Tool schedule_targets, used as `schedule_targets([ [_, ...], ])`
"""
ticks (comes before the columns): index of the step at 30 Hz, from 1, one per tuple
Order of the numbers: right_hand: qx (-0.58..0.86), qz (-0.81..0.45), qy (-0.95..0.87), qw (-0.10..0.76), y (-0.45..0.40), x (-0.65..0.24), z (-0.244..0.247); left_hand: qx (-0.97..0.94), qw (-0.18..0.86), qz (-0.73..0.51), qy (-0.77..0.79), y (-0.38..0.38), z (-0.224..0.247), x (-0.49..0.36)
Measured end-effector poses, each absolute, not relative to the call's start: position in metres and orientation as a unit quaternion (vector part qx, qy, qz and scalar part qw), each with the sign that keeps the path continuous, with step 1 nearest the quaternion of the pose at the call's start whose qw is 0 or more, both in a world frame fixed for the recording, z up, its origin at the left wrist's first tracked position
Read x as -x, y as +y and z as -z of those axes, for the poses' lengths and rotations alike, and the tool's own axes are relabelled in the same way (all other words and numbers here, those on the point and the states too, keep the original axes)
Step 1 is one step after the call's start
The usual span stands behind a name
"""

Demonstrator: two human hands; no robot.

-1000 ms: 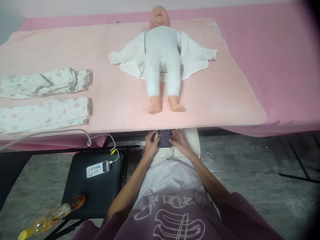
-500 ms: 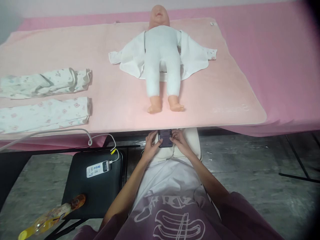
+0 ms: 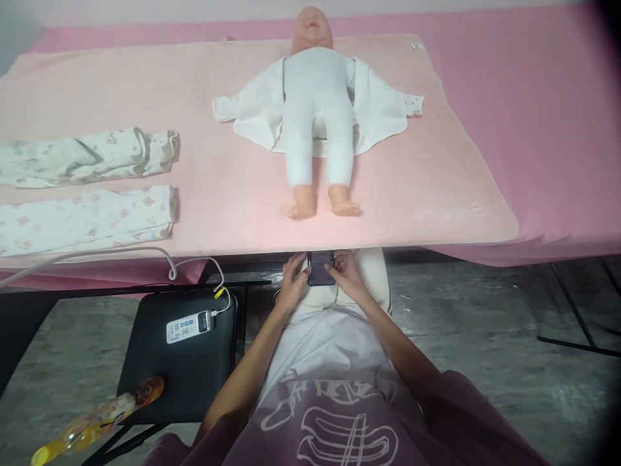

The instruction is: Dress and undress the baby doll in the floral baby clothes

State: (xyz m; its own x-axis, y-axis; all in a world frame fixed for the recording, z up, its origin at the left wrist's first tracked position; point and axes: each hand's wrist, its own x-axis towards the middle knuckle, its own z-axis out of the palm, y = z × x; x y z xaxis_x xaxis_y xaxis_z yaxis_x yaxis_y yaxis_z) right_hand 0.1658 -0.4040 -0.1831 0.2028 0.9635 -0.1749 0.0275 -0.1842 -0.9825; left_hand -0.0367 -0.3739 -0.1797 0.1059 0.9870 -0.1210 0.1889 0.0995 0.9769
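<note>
A dark smartphone lies between my two hands above my lap, just below the table's front edge. My left hand is closed round its left side, thumb at the lower left of the screen. Round the right side grips my right hand, its thumb over the screen. Beyond them on the table a baby doll lies on its back, feet toward me. It wears a white bodysuit, and an open white baby shirt is spread beneath it, sleeves stretched to both sides.
Two rolled patterned baby garments lie at the left of the pink mat. A black stool at lower left bears a white power bank with a cable. A yellow-capped drink bottle is beside it.
My right thumb has shifted left over the phone's screen. The view has moved very slightly; the doll and clothes stay put.
</note>
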Motion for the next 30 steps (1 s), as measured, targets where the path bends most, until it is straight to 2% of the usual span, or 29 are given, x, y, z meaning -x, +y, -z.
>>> schedule_targets([
  [14,0.559,-0.527,-0.408,0.493,-0.411,-0.179,0.177,-0.493,0.503,-0.436,0.560,-0.362,0.176,0.023],
  [30,0.539,-0.532,-0.443,0.480,-0.411,-0.183,0.176,-0.534,0.507,-0.394,0.550,-0.368,0.177,0.038],
])
